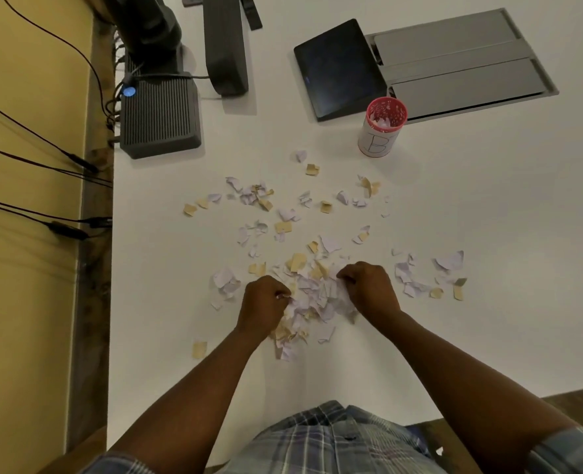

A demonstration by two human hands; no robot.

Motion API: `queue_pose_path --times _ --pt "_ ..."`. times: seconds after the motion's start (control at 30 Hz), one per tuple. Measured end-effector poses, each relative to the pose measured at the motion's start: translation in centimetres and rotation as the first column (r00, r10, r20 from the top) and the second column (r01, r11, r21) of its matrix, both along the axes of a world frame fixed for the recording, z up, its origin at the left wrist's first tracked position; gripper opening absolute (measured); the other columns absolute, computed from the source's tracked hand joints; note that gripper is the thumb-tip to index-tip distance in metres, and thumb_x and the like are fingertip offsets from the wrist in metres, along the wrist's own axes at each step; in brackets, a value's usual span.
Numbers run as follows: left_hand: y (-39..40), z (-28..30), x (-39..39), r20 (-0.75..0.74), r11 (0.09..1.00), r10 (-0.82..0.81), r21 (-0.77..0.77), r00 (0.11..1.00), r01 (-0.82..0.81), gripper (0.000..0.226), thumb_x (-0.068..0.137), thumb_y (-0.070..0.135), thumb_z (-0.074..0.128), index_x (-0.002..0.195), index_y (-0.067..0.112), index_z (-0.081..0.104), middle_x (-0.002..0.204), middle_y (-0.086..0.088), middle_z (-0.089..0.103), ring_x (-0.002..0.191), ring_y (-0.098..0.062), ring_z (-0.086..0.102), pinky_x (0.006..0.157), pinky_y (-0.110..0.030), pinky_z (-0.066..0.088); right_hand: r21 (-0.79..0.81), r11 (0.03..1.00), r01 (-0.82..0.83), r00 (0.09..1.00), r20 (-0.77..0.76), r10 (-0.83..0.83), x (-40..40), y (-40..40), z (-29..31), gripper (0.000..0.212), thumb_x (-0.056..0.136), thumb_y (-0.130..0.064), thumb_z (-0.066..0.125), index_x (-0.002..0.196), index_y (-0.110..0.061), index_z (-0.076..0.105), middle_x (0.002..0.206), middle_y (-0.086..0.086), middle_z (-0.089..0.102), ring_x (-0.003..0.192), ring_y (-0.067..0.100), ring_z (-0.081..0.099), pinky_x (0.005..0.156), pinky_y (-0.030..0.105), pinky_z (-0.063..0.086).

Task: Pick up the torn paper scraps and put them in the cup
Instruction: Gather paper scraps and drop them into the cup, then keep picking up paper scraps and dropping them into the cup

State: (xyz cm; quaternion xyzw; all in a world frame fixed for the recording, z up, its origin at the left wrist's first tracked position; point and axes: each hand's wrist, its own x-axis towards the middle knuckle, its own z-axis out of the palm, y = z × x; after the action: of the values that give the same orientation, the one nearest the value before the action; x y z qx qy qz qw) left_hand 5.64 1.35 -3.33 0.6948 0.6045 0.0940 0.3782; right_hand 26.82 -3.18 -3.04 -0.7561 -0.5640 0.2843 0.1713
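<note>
Both hands, left hand (262, 304) and right hand (368, 289), fingers curled gripping paper scrap pile (312, 302); cup (382, 126) far beyond pile, nearer right hand.

White table (488, 268) beside yellow wall (27, 97).

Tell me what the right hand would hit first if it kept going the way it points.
The right hand points inward toward the left hand, so it would likely plough into the scrap pile between them first.
</note>
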Motion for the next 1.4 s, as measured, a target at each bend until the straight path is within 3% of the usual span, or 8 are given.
queue_pose_path --times 0.17,0.47,0.7,0.83,1.0,1.1,1.23,1.4 --pt "2.4 2.2 0.0 0.227 0.950 0.264 -0.229 0.937 -0.212 0.012 0.069 0.019 0.083 0.072 0.025 0.073 0.074 0.008 0.072 0.066 -0.001 0.066 0.060 -0.012 0.050 -0.029 0.954 0.297 0.918 -0.267 -0.294 1.4 1.3 2.0 0.016 0.082 -0.006 0.067 0.088 -0.017 0.077 0.081 -0.004 0.073 0.067 -0.001 0.063 0.062 -0.003 0.040" --pt "7.2 3.8 2.0 0.325 0.933 0.338 -0.235 0.883 -0.271 0.014 0.064 0.026 0.086 0.071 0.023 0.074 0.075 0.003 0.074 0.072 -0.009 0.070 0.069 -0.025 0.057 -0.039 0.832 0.554 0.649 -0.605 -0.461 6.6 7.4 6.0 0.022 0.083 -0.001 0.066 0.083 -0.021 0.075 0.084 0.005 0.075 0.074 0.015 0.071 0.071 0.024 0.055" --pt "9.3 3.9 4.8 0.358 0.926 0.355 -0.260 0.864 -0.273 0.013 0.064 0.025 0.085 0.068 0.025 0.073 0.074 0.005 0.074 0.068 -0.004 0.068 0.064 -0.020 0.053 0.150 0.664 0.732 0.612 -0.574 -0.544 13.2 18.4 8.1 0.011 0.081 -0.010 0.071 0.086 -0.019 0.074 0.085 -0.001 0.074 0.076 0.011 0.071 0.074 0.030 0.060" --pt "8.9 3.4 5.4 0.366 0.912 0.377 -0.305 0.851 -0.273 0.014 0.065 0.025 0.085 0.073 0.020 0.074 0.073 0.004 0.074 0.067 -0.007 0.068 0.062 -0.019 0.052 0.284 0.676 0.679 0.724 -0.412 -0.554 14.9 23.7 8.2 0.012 0.086 -0.015 0.066 0.090 -0.022 0.075 0.089 -0.007 0.073 0.084 0.008 0.069 0.081 0.027 0.058" --pt "8.0 2.8 4.9 0.345 0.890 0.413 -0.347 0.843 -0.295 0.012 0.068 0.023 0.083 0.076 0.020 0.074 0.076 0.006 0.075 0.074 -0.006 0.070 0.070 -0.022 0.054 0.328 0.872 0.364 0.918 0.031 -0.395 15.0 26.5 6.7 0.024 0.090 -0.026 0.062 0.101 -0.007 0.071 0.101 0.010 0.072 0.095 0.023 0.067 0.095 0.030 0.050" --pt "7.8 2.5 4.4 0.325 0.891 0.409 -0.343 0.853 -0.297 0.010 0.070 0.021 0.082 0.076 0.022 0.074 0.081 0.005 0.075 0.080 -0.009 0.070 0.078 -0.026 0.055 0.158 0.977 0.145 0.918 0.347 -0.193 14.9 27.0 6.1 0.030 0.087 -0.027 0.068 0.107 -0.005 0.066 0.109 0.016 0.069 0.098 0.032 0.066 0.095 0.036 0.050" --pt "8.2 2.2 4.0 0.301 0.894 0.405 -0.329 0.863 -0.305 0.010 0.071 0.021 0.082 0.078 0.022 0.075 0.082 0.005 0.075 0.080 -0.009 0.070 0.080 -0.029 0.057 -0.010 0.997 0.079 0.917 0.394 -0.069 15.1 27.6 5.8 0.049 0.086 -0.022 0.068 0.128 -0.005 0.047 0.120 0.021 0.060 0.110 0.039 0.058 0.093 0.044 0.049" --pt "8.7 2.2 4.1 0.277 0.909 0.381 -0.287 0.882 -0.302 0.011 0.069 0.027 0.083 0.077 0.024 0.075 0.079 0.009 0.075 0.076 -0.005 0.070 0.075 -0.027 0.057 -0.222 0.973 0.053 0.845 0.530 0.075 15.8 29.6 6.5 0.053 0.082 -0.024 0.073 0.126 -0.002 0.052 0.115 0.022 0.059 0.105 0.040 0.058 0.090 0.046 0.049"
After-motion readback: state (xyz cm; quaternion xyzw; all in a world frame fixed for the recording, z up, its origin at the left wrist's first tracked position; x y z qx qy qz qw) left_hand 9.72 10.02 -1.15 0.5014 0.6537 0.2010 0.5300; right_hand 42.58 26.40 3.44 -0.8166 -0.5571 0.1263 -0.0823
